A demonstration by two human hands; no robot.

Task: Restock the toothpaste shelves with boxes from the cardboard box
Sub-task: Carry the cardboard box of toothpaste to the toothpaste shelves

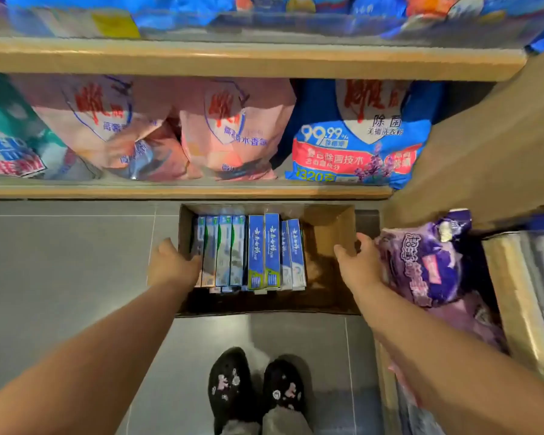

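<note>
An open cardboard box [330,227] sits on the grey tiled floor below the shelves. Several toothpaste boxes [252,252], blue and white, some with green, stand on edge in its left and middle part; the right part is bare cardboard. My left hand [173,265] grips the box's left wall, fingers curled over the rim beside the leftmost toothpaste box. My right hand [358,262] grips the right wall, thumb inside and fingers outside. No toothpaste shelf is in view.
Wooden shelves [182,191] above hold pink [233,130] and blue [358,142] detergent bags. Purple packs [421,259] crowd a lower shelf at the right, touching my right hand. My two black shoes [255,384] stand on the floor just behind the box.
</note>
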